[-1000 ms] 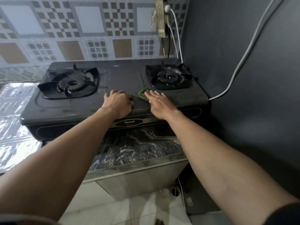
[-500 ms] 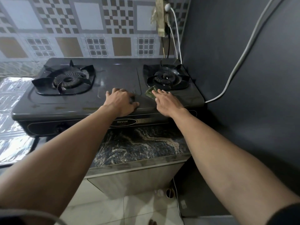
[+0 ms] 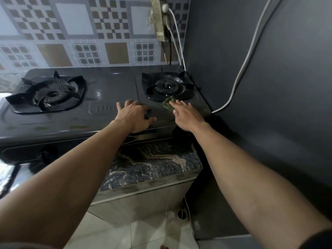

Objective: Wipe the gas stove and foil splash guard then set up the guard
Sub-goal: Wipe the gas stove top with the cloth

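Observation:
A dark grey two-burner gas stove (image 3: 107,87) stands on a marble-patterned counter against the tiled wall. My left hand (image 3: 135,116) lies flat on the stove top between the burners, fingers spread, holding nothing. My right hand (image 3: 186,115) presses a small green scouring pad (image 3: 168,104) against the stove top just in front of the right burner (image 3: 168,87). The pad sticks out past my fingertips. A sliver of the shiny foil splash guard (image 3: 5,173) shows at the far left edge, lying flat beside the stove.
The left burner (image 3: 48,95) sits at the far left. A dark grey wall (image 3: 260,87) rises right beside the stove, with a white cable (image 3: 246,56) running down it. A wall socket with plugs (image 3: 159,20) hangs above the right burner. The counter front (image 3: 152,166) is below.
My right hand has slid the green pad away from me and to the right, up to the right burner's rim. My left hand has opened out flat. The view has shifted rightward.

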### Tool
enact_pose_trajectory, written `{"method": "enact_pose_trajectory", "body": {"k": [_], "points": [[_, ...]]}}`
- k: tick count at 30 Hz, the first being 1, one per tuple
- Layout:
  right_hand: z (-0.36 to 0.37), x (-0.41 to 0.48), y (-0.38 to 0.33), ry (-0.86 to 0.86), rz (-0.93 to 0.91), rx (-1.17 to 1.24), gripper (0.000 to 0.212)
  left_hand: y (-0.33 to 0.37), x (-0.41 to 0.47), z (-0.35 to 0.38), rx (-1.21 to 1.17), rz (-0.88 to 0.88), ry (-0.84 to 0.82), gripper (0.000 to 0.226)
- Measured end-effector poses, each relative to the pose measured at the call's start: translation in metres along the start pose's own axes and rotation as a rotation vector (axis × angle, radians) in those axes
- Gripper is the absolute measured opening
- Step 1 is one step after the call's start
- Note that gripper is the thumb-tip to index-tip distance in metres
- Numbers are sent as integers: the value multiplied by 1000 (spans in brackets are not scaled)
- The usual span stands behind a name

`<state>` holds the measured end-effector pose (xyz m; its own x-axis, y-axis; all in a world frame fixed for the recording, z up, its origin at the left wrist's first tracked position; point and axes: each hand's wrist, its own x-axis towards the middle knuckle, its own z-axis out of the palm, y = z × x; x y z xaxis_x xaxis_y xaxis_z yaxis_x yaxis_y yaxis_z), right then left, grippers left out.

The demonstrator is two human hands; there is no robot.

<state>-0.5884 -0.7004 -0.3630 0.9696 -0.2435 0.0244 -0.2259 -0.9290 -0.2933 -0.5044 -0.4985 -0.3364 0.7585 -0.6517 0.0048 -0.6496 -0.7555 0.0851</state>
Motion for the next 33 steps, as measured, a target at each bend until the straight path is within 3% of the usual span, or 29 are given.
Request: {"method": "enact_pose_trajectory", "body": {"k": [6, 12, 17, 25, 30, 33], "points": [[-2, -1, 2, 16, 32, -49, 52, 4, 3, 1, -4, -9, -10, 66], [-8, -8, 19, 93, 211, -216, 53, 3, 5, 3, 10, 7, 4, 66], [-16, 6, 18, 85, 263, -195, 42, 2, 7, 2, 12, 49, 9, 66], [-14, 7, 29, 97, 266, -56, 52, 0, 10, 5, 8, 64, 28, 66], [2, 5, 15, 251, 450, -80, 54, -2, 9, 5, -6, 60, 18, 67], [1, 5, 11, 242, 468, -105, 50, -3, 9, 7, -18, 62, 28, 67]]}}
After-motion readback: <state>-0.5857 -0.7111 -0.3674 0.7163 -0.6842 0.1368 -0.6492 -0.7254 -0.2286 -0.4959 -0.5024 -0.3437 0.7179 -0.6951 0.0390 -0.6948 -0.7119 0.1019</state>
